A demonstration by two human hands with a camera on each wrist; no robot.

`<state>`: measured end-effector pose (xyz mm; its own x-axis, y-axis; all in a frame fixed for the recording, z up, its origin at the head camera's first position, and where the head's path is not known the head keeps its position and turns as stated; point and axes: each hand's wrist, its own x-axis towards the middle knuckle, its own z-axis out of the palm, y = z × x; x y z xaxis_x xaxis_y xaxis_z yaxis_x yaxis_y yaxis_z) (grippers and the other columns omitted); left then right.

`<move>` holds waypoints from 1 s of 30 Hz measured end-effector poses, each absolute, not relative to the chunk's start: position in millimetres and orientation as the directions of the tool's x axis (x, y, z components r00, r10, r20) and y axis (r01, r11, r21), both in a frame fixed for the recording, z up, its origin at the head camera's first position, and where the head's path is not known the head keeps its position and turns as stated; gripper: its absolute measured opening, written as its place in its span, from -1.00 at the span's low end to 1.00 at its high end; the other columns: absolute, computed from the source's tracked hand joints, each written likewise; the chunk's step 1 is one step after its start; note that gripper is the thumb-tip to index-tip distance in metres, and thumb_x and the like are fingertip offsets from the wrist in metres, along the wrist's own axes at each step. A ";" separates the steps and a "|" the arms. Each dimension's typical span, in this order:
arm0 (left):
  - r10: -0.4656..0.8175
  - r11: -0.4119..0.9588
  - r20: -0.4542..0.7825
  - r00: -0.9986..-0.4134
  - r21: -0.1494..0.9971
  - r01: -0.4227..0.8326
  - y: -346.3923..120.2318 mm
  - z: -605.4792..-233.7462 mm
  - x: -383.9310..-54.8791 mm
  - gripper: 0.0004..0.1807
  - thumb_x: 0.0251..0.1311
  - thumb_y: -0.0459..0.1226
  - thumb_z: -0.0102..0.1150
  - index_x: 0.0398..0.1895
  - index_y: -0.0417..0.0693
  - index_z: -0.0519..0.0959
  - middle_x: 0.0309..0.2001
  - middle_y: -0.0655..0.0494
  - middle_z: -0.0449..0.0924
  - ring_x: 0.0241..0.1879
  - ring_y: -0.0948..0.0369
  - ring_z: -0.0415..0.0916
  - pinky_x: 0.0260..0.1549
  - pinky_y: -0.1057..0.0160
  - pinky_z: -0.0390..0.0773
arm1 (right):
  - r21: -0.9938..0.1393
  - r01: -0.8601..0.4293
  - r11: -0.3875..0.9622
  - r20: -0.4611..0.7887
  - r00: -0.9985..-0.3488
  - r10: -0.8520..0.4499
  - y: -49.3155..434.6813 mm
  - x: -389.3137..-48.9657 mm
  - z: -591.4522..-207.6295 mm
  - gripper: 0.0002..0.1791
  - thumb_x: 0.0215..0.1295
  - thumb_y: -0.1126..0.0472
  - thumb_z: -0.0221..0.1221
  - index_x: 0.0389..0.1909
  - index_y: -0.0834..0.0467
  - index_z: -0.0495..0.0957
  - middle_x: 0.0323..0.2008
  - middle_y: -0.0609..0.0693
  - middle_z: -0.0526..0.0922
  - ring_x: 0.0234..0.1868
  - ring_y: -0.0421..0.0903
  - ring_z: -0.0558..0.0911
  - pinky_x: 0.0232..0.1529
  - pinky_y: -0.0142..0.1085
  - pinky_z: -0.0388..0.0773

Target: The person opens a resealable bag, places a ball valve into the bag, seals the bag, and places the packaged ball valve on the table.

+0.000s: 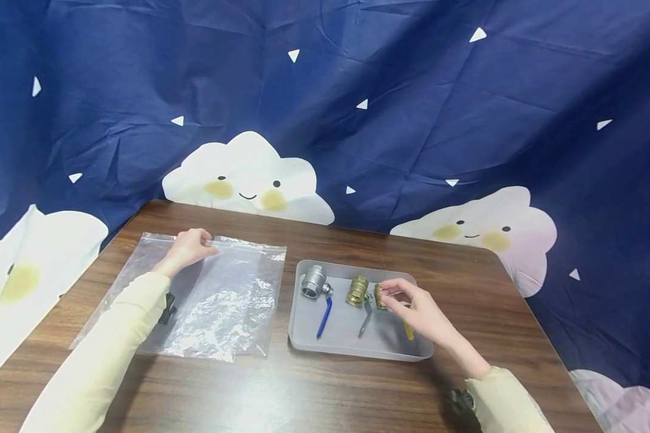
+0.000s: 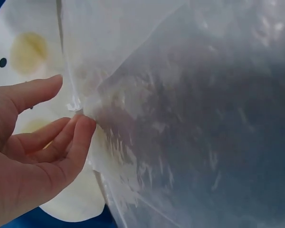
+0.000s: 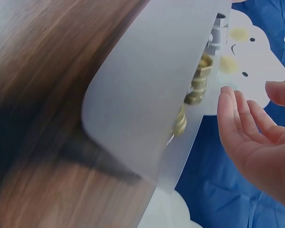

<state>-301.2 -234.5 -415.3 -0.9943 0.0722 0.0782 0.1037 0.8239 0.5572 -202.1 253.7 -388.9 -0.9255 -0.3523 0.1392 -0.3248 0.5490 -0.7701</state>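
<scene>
Tabletop (image 1: pixel 303 397) was nearest, gray tray (image 1: pixel 352 345) on it. R hand (image 1: pixel 419 311), thumb & fingers spread, hung over tray's R end nr yellow-lever valve (image 1: pixel 378 296); gray-lever valve (image 1: pixel 357 291) lay mid-tray, blue-lever valve (image 1: pixel 314 281) at L. Clear zip bag (image 1: pixel 222 313) lay L of tray; L hand (image 1: pixel 186 247), thumb spread from fingers, was at its far edge. Blue curtain (image 1: pixel 401 72) hung behind.

a narrow strip of tabletop (image 1: pixel 357 391) runs between the clear bag (image 1: pixel 216 307) and the tray (image 1: pixel 343 334); a wider passage lies along the near side. the tray's raised wall blocks a low sideways reach to the 3 valves (image 1: pixel 358 291). from above, the left and middle are accessible, with room between the blue handle (image 1: pixel 324 319) and grey handle (image 1: pixel 365 320), but the right hand (image 1: pixel 419 310) obstructs the right end. behind the table, the curtain (image 1: pixel 357 138) limits reach.
</scene>
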 end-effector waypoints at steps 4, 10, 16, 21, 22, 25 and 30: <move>0.053 0.841 0.076 -0.996 0.534 0.085 -232.7 -417.7 -304.7 -0.49 0.07 -0.18 0.33 -0.09 -0.49 0.56 -0.21 -0.30 0.65 -0.15 -0.17 0.57 -0.06 -0.10 0.55 | -0.785 -0.334 0.522 0.127 -0.911 -0.392 241.4 -206.8 -390.5 -0.67 0.39 0.23 0.20 0.07 0.32 0.52 -0.08 0.31 0.69 -0.18 -0.07 0.73 -0.18 -0.44 0.68; 0.025 0.849 0.068 -0.997 0.526 0.058 -229.6 -420.8 -310.2 -0.49 0.03 -0.18 0.37 -0.12 -0.50 0.57 -0.14 -0.37 0.66 -0.10 -0.24 0.58 0.00 -0.14 0.54 | -0.805 -0.326 0.496 0.094 -0.895 -0.436 217.5 -211.4 -388.4 -0.66 0.40 0.22 0.18 0.08 0.34 0.50 -0.09 0.33 0.69 -0.17 -0.02 0.74 -0.17 -0.40 0.70; 0.010 0.848 0.067 -0.998 0.528 0.044 -227.2 -423.8 -314.1 -0.53 -0.01 -0.22 0.39 -0.18 -0.48 0.57 -0.13 -0.37 0.65 -0.11 -0.24 0.56 -0.01 -0.12 0.54 | -0.807 -0.318 0.498 0.066 -0.886 -0.460 196.1 -214.1 -387.1 -0.70 0.40 0.20 0.18 0.06 0.26 0.54 -0.13 0.30 0.71 -0.22 -0.10 0.72 -0.23 -0.40 0.68; -0.009 0.847 0.058 -0.998 0.531 0.023 -225.7 -424.3 -315.5 -0.56 -0.05 -0.25 0.42 -0.21 -0.45 0.56 -0.15 -0.34 0.64 -0.14 -0.19 0.54 -0.04 -0.09 0.54 | -0.804 -0.338 0.490 0.062 -0.866 -0.495 178.5 -216.3 -386.1 -0.66 0.41 0.19 0.18 0.08 0.31 0.53 -0.10 0.30 0.70 -0.18 0.06 0.73 -0.22 -0.42 0.68; -0.014 0.848 0.051 -0.999 0.530 0.015 -225.7 -424.0 -316.0 -0.57 -0.06 -0.26 0.42 -0.21 -0.43 0.55 -0.15 -0.33 0.64 -0.14 -0.19 0.54 -0.04 -0.09 0.54 | -0.809 -0.338 0.481 0.060 -0.862 -0.504 174.7 -216.5 -385.5 -0.65 0.41 0.19 0.17 0.08 0.33 0.52 -0.10 0.31 0.70 -0.15 0.11 0.73 -0.19 -0.36 0.70; -0.021 0.850 0.077 -0.997 0.527 0.023 -229.5 -431.3 -322.2 -0.61 -0.12 -0.28 0.44 -0.27 -0.37 0.56 -0.21 -0.28 0.65 -0.18 -0.18 0.55 -0.11 -0.04 0.56 | -0.816 -0.330 0.474 0.045 -0.855 -0.517 162.9 -216.8 -384.6 -0.64 0.40 0.19 0.18 0.08 0.35 0.52 -0.10 0.32 0.70 -0.10 0.22 0.71 -0.17 -0.36 0.71; -0.035 0.850 0.053 -0.998 0.527 -0.002 -226.2 -426.0 -318.5 -0.61 -0.11 -0.31 0.40 -0.23 -0.41 0.55 -0.16 -0.33 0.64 -0.13 -0.21 0.55 -0.04 -0.09 0.54 | -0.837 -0.302 0.457 0.013 -0.846 -0.534 144.5 -216.2 -384.4 -0.66 0.41 0.22 0.16 0.06 0.38 0.51 -0.10 0.36 0.68 -0.08 0.27 0.70 -0.16 -0.35 0.72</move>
<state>-318.5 -226.2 -426.0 -0.9980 -0.0345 0.0529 -0.0015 0.8500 0.5267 -216.2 144.5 -384.4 -0.8457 -0.5336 0.0132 -0.3015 0.4572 -0.8367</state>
